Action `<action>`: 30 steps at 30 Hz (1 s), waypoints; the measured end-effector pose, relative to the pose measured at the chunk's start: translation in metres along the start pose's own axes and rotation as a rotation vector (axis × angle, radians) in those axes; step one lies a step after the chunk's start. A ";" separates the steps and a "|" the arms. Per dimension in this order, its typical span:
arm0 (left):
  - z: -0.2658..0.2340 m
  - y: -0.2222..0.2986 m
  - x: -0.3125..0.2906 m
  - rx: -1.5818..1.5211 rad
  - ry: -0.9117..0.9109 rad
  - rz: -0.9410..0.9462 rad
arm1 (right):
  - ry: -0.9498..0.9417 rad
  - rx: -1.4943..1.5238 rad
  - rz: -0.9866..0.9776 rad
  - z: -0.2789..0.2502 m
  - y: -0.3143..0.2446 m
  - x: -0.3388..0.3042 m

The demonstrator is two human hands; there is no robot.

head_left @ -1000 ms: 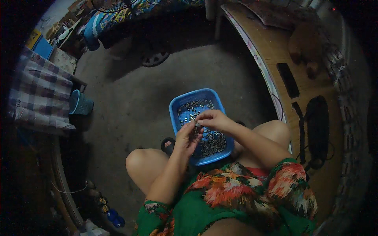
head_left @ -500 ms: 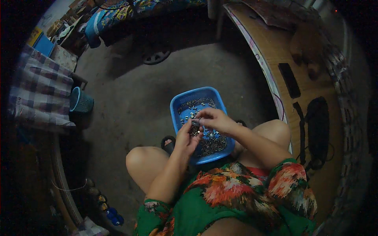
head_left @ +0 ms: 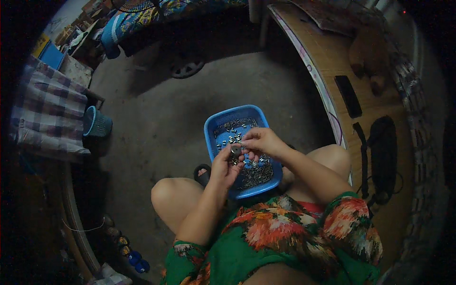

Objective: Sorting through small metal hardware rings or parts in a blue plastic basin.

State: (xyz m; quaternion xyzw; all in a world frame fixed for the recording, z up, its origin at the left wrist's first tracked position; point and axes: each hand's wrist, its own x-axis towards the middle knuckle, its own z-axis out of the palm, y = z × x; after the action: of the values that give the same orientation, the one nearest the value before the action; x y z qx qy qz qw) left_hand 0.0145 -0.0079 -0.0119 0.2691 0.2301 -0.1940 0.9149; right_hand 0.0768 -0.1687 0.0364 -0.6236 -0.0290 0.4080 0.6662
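My left hand (head_left: 224, 167) is closed around a small round dark-grey piece (head_left: 236, 150), with a darker spot at the middle of its face. Just beside it, my right hand (head_left: 263, 142) has its thumb and fingertips pinched together; whatever they hold is too small to make out. Both hands are above a blue plastic basket (head_left: 209, 135). Many small shiny metal cylinders (head_left: 256, 176) lie in it, heaped at its near end and scattered elsewhere. The hands hide part of the basket's middle.
On the wooden bench (head_left: 332, 52) to the right lie a black phone-like slab (head_left: 348, 96), a dark elongated bag (head_left: 383, 152) and a brown plush toy (head_left: 365, 57). A light-blue bin (head_left: 98, 123) stands at left by a checked cloth (head_left: 47, 107). A dark wheel-like base (head_left: 187, 70) is beyond.
The round piece in my left hand has tilted so its flat face shows. My right fingers have drawn slightly up and away from it.
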 end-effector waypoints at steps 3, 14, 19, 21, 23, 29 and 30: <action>0.003 -0.001 0.000 0.000 -0.007 0.003 | 0.006 -0.050 -0.074 -0.006 0.014 0.007; 0.003 0.000 -0.001 0.081 -0.034 0.017 | 0.041 -0.064 -0.146 0.000 0.012 0.004; 0.005 -0.003 -0.003 0.075 -0.031 0.018 | 0.091 -0.228 -0.213 0.003 0.019 0.008; 0.006 -0.004 -0.003 0.087 0.000 0.016 | 0.079 -0.194 -0.256 -0.002 0.030 0.013; 0.005 -0.003 -0.003 0.078 0.000 0.014 | 0.087 -0.167 -0.220 -0.001 0.030 0.013; 0.004 -0.001 -0.001 0.089 -0.015 0.020 | 0.040 -0.147 -0.183 0.001 0.026 0.015; 0.006 0.000 -0.001 0.108 -0.007 0.021 | 0.040 -0.149 -0.187 0.002 0.024 0.015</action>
State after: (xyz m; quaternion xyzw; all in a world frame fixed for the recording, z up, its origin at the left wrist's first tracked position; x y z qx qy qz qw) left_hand 0.0156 -0.0107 -0.0071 0.3198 0.2131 -0.1973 0.9019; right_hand 0.0739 -0.1612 0.0088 -0.6739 -0.1042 0.3284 0.6536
